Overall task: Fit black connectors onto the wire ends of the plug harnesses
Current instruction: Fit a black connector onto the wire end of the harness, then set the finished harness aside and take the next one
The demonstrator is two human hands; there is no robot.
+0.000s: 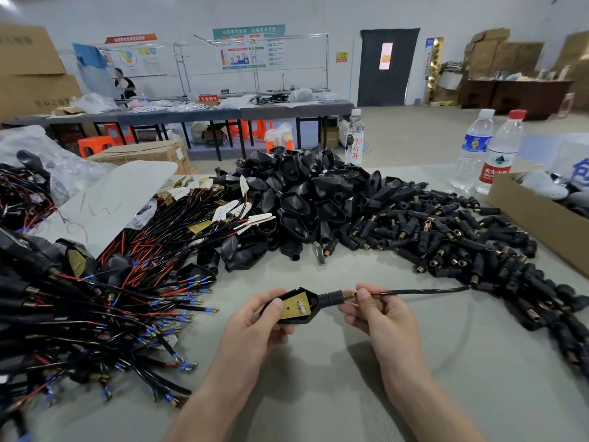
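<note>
Gripping the plug [294, 306], the left hand [255, 327] curls round it; the right hand [379, 317] pinches the wire [424, 291] just beside the connector [331, 298], left of its fingertips; the wire's axis runs rightward.

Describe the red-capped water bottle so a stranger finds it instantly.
On the grey worktable, look far right, by the brown cardboard box. Two clear plastic bottles stand together there. The red-capped bottle is the right-hand one, red-labelled; the white-capped bottle beside it is blue-labelled.
</note>
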